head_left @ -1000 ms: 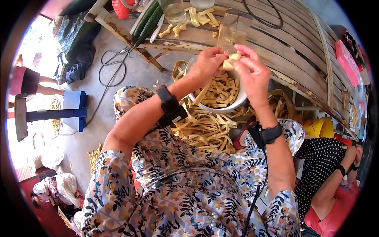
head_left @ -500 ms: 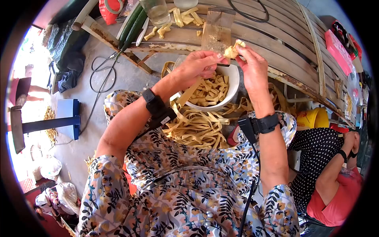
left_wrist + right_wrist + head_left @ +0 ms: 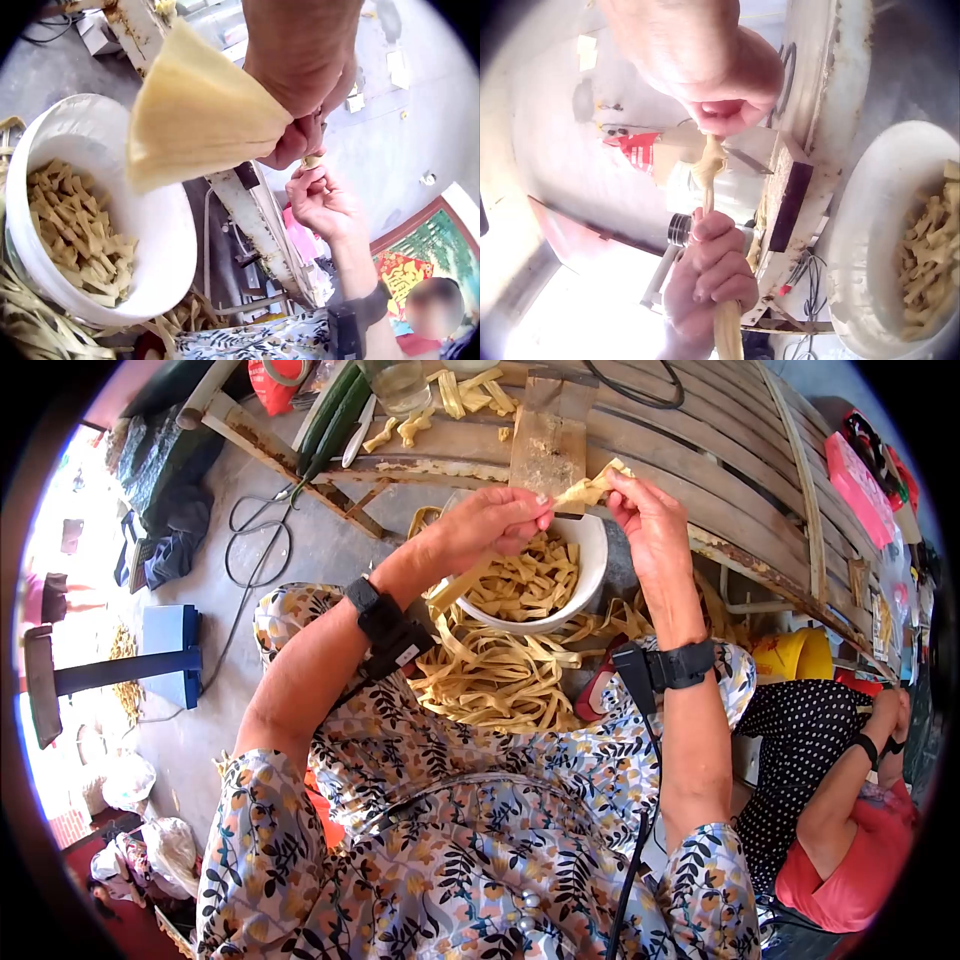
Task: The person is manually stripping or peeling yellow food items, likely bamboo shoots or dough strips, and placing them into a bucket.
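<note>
Forearms [image 3: 312, 677] stretched forward; left grip [image 3: 493, 523] curled, right grip [image 3: 650, 528] pinching.

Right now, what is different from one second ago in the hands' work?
The left hand and right hand have moved apart sideways; the yellow strip between them, bunched before, is now stretched into a longer, twisted piece. Both hands hold it. The white bucket and loose strips below stay as they were.

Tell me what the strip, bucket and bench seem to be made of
The strip: perhaps dried leaf or food sheet, matte, being thin, bendy and faintly lined. The bucket: probably plastic, smooth and white with a slight sheen. The bench: apparently wood, dull and worn, in slats; its frame looks like painted metal, with rust patches.
</note>
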Demonstrator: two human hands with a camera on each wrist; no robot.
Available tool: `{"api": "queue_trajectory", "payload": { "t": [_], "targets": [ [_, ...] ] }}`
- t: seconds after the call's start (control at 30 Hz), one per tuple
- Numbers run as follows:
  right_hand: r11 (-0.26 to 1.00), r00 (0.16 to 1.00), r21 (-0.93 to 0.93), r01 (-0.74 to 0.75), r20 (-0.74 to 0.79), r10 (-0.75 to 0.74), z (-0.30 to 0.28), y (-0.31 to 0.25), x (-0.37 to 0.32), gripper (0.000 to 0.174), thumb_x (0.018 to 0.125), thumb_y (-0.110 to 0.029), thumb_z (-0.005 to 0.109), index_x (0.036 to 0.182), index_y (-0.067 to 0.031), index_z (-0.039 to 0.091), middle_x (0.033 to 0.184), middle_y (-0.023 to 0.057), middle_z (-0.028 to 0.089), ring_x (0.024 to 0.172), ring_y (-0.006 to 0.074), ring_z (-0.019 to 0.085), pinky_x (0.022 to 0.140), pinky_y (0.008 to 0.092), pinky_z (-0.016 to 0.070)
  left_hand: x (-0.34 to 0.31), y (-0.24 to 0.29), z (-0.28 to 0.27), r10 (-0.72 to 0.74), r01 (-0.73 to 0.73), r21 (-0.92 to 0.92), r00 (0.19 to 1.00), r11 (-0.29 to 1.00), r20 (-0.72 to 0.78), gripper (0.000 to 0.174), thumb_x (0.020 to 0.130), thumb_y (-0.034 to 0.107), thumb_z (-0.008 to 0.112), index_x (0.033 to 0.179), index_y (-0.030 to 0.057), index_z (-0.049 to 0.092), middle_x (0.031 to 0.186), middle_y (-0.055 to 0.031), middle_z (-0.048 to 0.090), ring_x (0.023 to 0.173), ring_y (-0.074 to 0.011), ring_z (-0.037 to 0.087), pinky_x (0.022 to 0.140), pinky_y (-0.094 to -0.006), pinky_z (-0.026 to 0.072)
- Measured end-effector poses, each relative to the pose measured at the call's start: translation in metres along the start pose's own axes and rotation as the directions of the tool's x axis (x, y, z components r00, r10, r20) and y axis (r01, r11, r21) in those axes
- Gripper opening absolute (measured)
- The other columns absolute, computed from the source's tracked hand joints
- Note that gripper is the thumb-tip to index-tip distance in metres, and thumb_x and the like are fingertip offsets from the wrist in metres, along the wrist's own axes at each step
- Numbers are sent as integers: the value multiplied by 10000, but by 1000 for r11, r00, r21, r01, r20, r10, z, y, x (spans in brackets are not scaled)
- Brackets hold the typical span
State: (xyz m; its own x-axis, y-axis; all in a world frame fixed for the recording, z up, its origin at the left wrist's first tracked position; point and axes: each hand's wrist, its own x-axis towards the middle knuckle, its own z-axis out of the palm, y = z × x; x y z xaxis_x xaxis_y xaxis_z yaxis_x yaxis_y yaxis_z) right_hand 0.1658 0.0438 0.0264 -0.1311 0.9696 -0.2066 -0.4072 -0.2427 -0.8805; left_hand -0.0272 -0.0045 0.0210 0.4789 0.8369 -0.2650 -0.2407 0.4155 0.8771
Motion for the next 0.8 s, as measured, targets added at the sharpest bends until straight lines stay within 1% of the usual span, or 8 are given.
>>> {"api": "queue_trajectory", "payload": {
  "t": [0.13, 0.23, 0.33, 0.37, 0.47, 0.5, 0.67, 0.8],
  "targets": [
    [1000, 998, -6, 29, 53, -29, -8, 0, 4, 142, 745, -90, 667, 841, 9, 635, 808, 43, 606, 659, 73, 538, 597, 172, 473, -1, -5, -3, -45, 51, -127, 998, 991, 48, 253, 922, 263, 423, 757, 81, 485, 530, 98, 295, 424, -19, 208, 408, -173, 182],
    [983, 995, -181, 13, 102, 5, -6, -3, 1, 212, 753, -143, 673, 902, -1, 623, 844, 41, 604, 727, 81, 543, 622, 174, 483, -4, -5, -7, -54, 73, -221, 994, 973, 93, 252, 924, 257, 420, 759, 80, 486, 525, 97, 304, 412, -16, 209, 400, -169, 187],
    [962, 951, -259, -91, 265, 161, 6, -6, -10, 311, 742, -211, 691, 965, -14, 603, 856, 39, 600, 786, 84, 539, 628, 178, 490, -7, -6, -10, -97, 124, -271, 989, 955, 111, 251, 924, 253, 420, 760, 76, 490, 524, 94, 316, 408, -13, 215, 398, -165, 194],
    [951, 932, -301, -73, 320, 172, 12, -6, -16, 363, 737, -235, 691, 1007, -15, 587, 842, 40, 604, 739, 75, 547, 596, 182, 487, -7, -5, -10, -119, 146, -279, 987, 949, 110, 251, 924, 251, 420, 760, 75, 492, 524, 93, 320, 406, -13, 216, 398, -163, 196],
    [943, 929, -327, -53, 331, 167, 4, 13, -4, 329, 745, -205, 675, 999, -13, 593, 800, 44, 611, 668, 67, 552, 559, 181, 479, -6, -4, -8, -122, 144, -223, 986, 964, 110, 250, 923, 245, 422, 758, 71, 495, 531, 89, 332, 411, -13, 221, 400, -159, 192],
    [948, 936, -318, 9, 337, 104, 4, 14, -4, 278, 762, -163, 647, 987, -7, 599, 755, 45, 613, 607, 61, 548, 539, 175, 468, -5, -3, -7, -118, 134, -207, 989, 969, 88, 251, 922, 244, 423, 755, 71, 494, 531, 88, 332, 413, -14, 223, 400, -159, 190],
    [949, 941, -314, 3, 323, 104, 3, 4, -4, 211, 784, -135, 625, 957, -15, 619, 757, 48, 620, 609, 49, 550, 540, 165, 466, -5, 0, -10, -112, 114, -156, 993, 981, 26, 253, 923, 244, 421, 763, 66, 501, 533, 87, 332, 418, -15, 228, 403, -158, 185],
    [930, 934, -365, -37, 318, 162, 4, 0, -7, 241, 828, -229, 594, 949, -24, 630, 768, 53, 627, 603, 40, 547, 548, 164, 468, -3, -7, -26, -129, 150, -162, 982, 975, 136, 255, 922, 255, 420, 810, 50, 523, 546, 78, 350, 429, -18, 258, 411, -166, 226]
  ]
}}
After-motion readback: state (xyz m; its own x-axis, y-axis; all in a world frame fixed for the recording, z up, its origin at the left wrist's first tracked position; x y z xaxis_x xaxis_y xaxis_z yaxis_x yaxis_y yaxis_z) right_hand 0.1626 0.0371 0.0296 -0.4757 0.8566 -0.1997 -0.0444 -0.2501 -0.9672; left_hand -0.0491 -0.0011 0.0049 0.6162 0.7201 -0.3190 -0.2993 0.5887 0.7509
